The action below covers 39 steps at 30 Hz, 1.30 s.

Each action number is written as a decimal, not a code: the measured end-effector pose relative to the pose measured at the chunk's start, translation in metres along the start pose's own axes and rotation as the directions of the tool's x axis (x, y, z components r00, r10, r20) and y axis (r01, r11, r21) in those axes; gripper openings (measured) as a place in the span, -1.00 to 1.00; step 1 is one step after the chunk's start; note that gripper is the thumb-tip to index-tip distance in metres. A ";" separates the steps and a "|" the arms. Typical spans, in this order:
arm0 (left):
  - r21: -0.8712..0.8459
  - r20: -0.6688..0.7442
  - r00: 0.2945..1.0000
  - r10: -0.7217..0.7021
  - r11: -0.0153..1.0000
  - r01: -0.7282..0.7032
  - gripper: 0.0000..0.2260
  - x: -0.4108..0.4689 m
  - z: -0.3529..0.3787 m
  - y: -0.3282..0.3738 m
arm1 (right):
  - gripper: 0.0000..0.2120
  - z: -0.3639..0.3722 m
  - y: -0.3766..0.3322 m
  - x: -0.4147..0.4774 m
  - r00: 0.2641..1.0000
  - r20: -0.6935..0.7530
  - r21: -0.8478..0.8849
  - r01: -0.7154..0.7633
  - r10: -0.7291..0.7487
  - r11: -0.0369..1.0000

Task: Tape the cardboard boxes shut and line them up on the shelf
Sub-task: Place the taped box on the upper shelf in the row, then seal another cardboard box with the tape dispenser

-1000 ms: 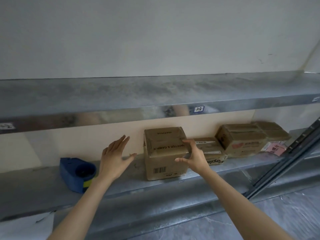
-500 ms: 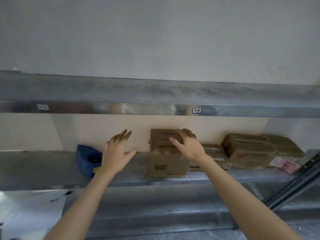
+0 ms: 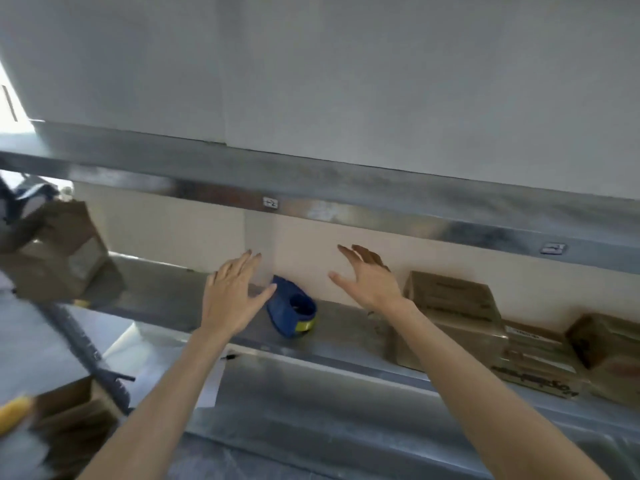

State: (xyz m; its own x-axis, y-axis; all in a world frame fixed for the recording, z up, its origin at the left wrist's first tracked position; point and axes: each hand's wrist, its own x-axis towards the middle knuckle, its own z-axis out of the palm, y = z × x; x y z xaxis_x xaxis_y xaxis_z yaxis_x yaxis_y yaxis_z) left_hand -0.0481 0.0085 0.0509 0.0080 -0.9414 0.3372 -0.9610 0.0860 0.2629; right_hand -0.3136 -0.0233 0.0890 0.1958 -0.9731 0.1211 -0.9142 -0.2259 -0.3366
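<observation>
Neither grip holds anything, left hand (image 3: 230,299) and right hand (image 3: 369,282) spread open over the shelf (image 3: 346,327); boxes (image 3: 450,317) stand lined at right, and a loose box (image 3: 59,251) at far left probably awaits taping.

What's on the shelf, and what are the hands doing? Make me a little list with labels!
left hand: open, fingers spread, holding nothing
right hand: open, holding nothing, just left of the boxes
tape dispenser: blue, lying on the shelf, below and between the two hands
cardboard boxes: brown, side by side at the right end
shelf: grey metal
</observation>
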 end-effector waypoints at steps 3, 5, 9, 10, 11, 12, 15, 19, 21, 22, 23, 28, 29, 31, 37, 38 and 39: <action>0.040 -0.016 0.999 -0.049 0.998 0.050 -0.22 -0.003 -0.019 -0.068 | -0.37 0.030 -0.060 0.025 0.999 -0.032 0.055 0.031 -0.030 0.998; 0.051 -0.018 0.998 -0.064 0.997 0.064 -0.29 -0.005 -0.031 -0.115 | -0.37 0.049 -0.099 0.039 0.999 -0.011 0.095 0.046 -0.046 0.994; 0.043 -0.032 0.993 -0.114 0.992 0.116 -0.36 -0.009 -0.050 -0.198 | -0.38 0.081 -0.170 0.060 0.998 0.007 0.117 0.064 -0.065 0.991; 0.035 -0.031 0.991 -0.129 0.991 0.130 -0.37 -0.009 -0.054 -0.215 | -0.38 0.089 -0.185 0.064 0.997 0.005 0.114 0.070 -0.071 0.991; 0.024 -0.031 0.989 -0.143 0.989 0.143 -0.37 -0.008 -0.057 -0.231 | -0.38 0.096 -0.198 0.069 0.996 0.007 0.114 0.083 -0.084 0.990; 0.013 -0.034 0.988 -0.154 0.988 0.154 -0.38 -0.007 -0.061 -0.247 | -0.39 0.104 -0.211 0.074 0.995 0.014 0.117 0.097 -0.099 0.988; -0.015 -0.051 0.976 -0.210 0.978 0.209 -0.40 -0.001 -0.068 -0.290 | -0.40 0.125 -0.243 0.093 0.991 0.042 0.131 0.123 -0.129 0.984; -0.050 -0.055 0.945 -0.323 0.946 0.320 -0.40 0.014 -0.070 -0.345 | -0.42 0.148 -0.278 0.123 0.984 0.062 0.145 0.159 -0.170 0.977; -0.058 -0.060 0.925 -0.375 0.926 0.372 -0.40 0.024 -0.068 -0.370 | -0.42 0.159 -0.291 0.142 0.978 0.073 0.149 0.182 -0.194 0.972; -0.054 -0.062 0.917 -0.394 0.919 0.391 -0.39 0.029 -0.067 -0.382 | -0.43 0.165 -0.298 0.152 0.976 0.079 0.146 0.192 -0.205 0.971; -0.050 -0.065 0.909 -0.412 0.911 0.410 -0.38 0.033 -0.066 -0.392 | -0.43 0.170 -0.303 0.162 0.973 0.086 0.140 0.201 -0.215 0.969; -0.074 -0.079 0.873 -0.481 0.876 0.476 -0.38 0.055 -0.062 -0.437 | -0.43 0.197 -0.328 0.211 0.955 0.139 0.140 0.243 -0.262 0.960; -0.077 -0.079 0.870 -0.488 0.873 0.482 -0.39 0.059 -0.062 -0.443 | -0.44 0.202 -0.332 0.219 0.951 0.143 0.138 0.256 -0.275 0.957; -0.079 -0.069 0.865 -0.498 0.867 0.493 -0.39 0.064 -0.058 -0.456 | -0.45 0.211 -0.341 0.233 0.946 0.139 0.144 0.272 -0.292 0.952; -0.161 -0.023 0.871 -0.492 0.861 0.482 -0.40 0.074 -0.048 -0.487 | -0.47 0.234 -0.364 0.259 0.940 0.164 0.156 0.275 -0.299 0.949; -0.180 -0.011 0.873 -0.488 0.860 0.478 -0.41 0.075 -0.047 -0.492 | -0.47 0.237 -0.367 0.262 0.942 0.162 0.157 0.269 -0.294 0.950; -0.198 -0.002 0.878 -0.479 0.860 0.470 -0.43 0.076 -0.046 -0.496 | -0.48 0.240 -0.370 0.263 0.946 0.160 0.158 0.257 -0.282 0.953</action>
State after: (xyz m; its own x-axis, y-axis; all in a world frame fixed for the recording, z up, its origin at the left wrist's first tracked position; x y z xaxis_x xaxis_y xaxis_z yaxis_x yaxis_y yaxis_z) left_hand 0.4419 -0.0908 -0.0124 0.4684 -0.8666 0.1720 -0.7683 -0.3034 0.5637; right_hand 0.1613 -0.2063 0.0215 0.4998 -0.8641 0.0599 -0.7648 -0.4727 -0.4377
